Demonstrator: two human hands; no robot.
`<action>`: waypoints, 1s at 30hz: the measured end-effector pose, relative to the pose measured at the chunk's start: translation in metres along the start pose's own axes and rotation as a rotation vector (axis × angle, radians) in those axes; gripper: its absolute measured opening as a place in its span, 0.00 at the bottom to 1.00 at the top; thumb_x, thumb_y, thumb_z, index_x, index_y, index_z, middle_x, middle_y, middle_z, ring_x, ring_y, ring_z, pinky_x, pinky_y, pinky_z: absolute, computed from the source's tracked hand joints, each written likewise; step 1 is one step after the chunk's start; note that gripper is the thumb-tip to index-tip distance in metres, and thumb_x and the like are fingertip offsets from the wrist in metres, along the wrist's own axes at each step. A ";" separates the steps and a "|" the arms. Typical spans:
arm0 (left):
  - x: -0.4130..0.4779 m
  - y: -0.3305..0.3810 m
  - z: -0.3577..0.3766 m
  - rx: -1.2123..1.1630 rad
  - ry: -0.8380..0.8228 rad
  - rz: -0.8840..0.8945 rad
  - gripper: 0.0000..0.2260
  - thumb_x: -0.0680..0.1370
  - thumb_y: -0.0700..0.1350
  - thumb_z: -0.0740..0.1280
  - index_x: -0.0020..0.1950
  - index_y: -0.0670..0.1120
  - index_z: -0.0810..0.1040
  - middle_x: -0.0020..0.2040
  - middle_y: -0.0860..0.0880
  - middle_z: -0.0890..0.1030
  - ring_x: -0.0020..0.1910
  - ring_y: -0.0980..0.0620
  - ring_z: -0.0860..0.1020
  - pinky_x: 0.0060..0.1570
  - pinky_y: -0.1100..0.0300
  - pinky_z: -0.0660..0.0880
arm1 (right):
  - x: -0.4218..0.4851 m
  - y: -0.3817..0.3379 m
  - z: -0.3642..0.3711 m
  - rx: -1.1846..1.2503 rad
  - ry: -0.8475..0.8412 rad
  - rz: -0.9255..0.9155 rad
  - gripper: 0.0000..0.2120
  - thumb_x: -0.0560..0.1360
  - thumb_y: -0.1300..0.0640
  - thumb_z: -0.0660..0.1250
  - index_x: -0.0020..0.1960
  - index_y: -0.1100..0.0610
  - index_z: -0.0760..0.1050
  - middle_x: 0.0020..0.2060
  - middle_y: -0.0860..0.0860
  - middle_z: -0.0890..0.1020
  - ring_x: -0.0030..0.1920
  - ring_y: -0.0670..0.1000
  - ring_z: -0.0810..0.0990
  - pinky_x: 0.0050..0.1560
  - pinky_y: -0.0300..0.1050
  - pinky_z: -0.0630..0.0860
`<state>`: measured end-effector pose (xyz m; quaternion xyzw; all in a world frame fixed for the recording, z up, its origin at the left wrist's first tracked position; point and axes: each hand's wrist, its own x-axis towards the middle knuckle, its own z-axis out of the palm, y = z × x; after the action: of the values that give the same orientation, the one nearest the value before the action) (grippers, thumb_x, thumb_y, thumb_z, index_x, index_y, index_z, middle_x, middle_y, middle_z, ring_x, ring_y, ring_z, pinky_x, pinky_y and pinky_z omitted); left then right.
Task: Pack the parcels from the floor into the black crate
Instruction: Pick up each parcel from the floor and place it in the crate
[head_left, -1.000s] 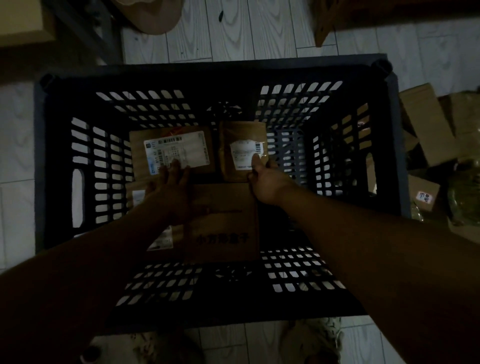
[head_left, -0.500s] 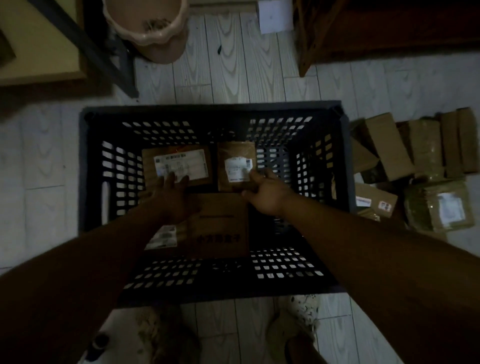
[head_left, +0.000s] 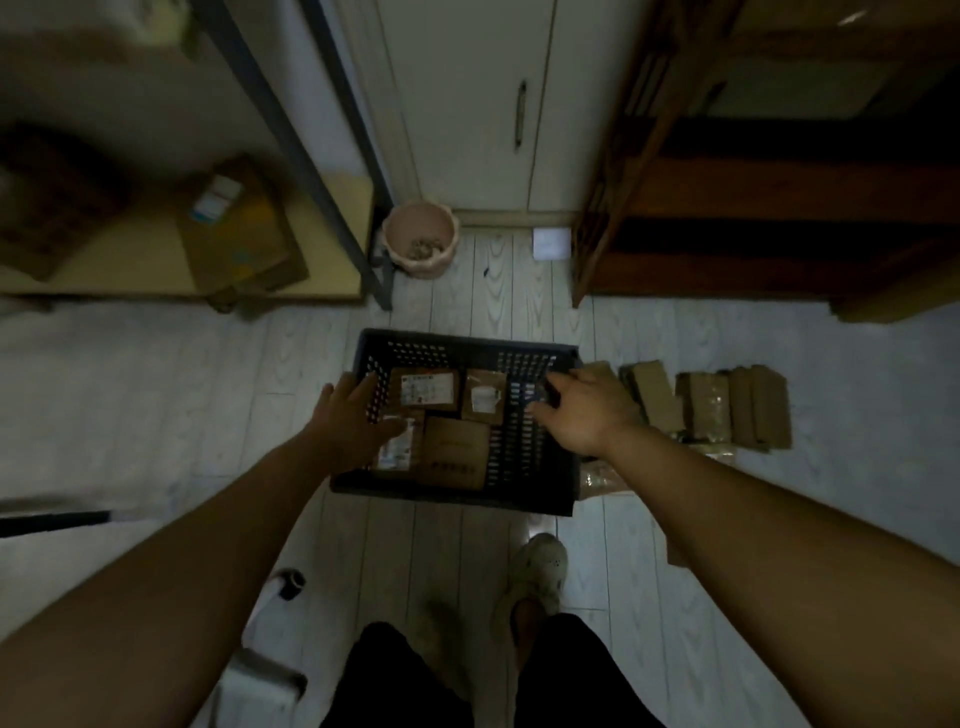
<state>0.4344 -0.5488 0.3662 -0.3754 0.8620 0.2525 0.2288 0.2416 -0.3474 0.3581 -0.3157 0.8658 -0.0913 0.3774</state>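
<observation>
Hands first: our left hand (head_left: 353, 421) hangs over the left rim of the black crate (head_left: 452, 493), fingers spread wide and loose, with nothing in it. We cannot tell whether the palm touches the rim or floats just above it. Its thumb reaches inward over the labelled parcel (head_left: 396, 447) that lies in the crate's near left corner.

Our right hand (head_left: 584, 413) hangs over the crate's right rim, also spread and empty, fingers fanned and pointing toward the crate's inside. Whether it rests on the rim we cannot tell.

Inside the crate we count four parcels, all lying flat on the bottom and crowded toward its left side. A brown parcel with a large white label (head_left: 427, 392) sits at the far left, a smaller parcel with a small label (head_left: 484, 397) just beside it toward the crate's middle, and a plain brown box with dark print (head_left: 456, 451) lies in front of those two, next to the labelled parcel under our thumb. The right part of the crate's bottom shows bare grid.

Right of the crate, on the pale plank floor (head_left: 156, 395), a row of brown parcels (head_left: 727, 408) lies close together. Beyond the crate's far wall stands a pink bucket (head_left: 421, 240). Our shoe (head_left: 540, 569) is on the floor near the crate's front right corner.
</observation>
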 end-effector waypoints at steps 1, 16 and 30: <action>-0.018 0.007 -0.009 -0.002 0.016 0.004 0.34 0.78 0.57 0.61 0.77 0.48 0.47 0.77 0.40 0.49 0.76 0.43 0.47 0.72 0.51 0.46 | -0.020 -0.003 -0.011 0.002 0.023 0.005 0.27 0.77 0.39 0.57 0.71 0.51 0.65 0.68 0.57 0.68 0.66 0.58 0.68 0.64 0.49 0.67; -0.200 0.159 -0.058 0.145 0.137 0.386 0.39 0.74 0.65 0.61 0.77 0.52 0.47 0.78 0.45 0.45 0.76 0.42 0.44 0.73 0.47 0.46 | -0.305 0.062 -0.106 -0.071 0.438 0.276 0.33 0.76 0.37 0.58 0.76 0.49 0.55 0.76 0.53 0.56 0.75 0.56 0.55 0.72 0.54 0.58; -0.292 0.420 0.066 0.112 0.063 0.528 0.37 0.74 0.65 0.61 0.76 0.56 0.46 0.78 0.48 0.44 0.76 0.42 0.44 0.72 0.47 0.49 | -0.490 0.300 -0.147 -0.028 0.460 0.404 0.32 0.78 0.40 0.57 0.76 0.52 0.55 0.76 0.55 0.58 0.74 0.57 0.58 0.72 0.54 0.59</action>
<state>0.3070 -0.1053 0.5970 -0.1322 0.9493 0.2435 0.1486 0.2467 0.1777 0.6341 -0.1133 0.9749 -0.0715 0.1777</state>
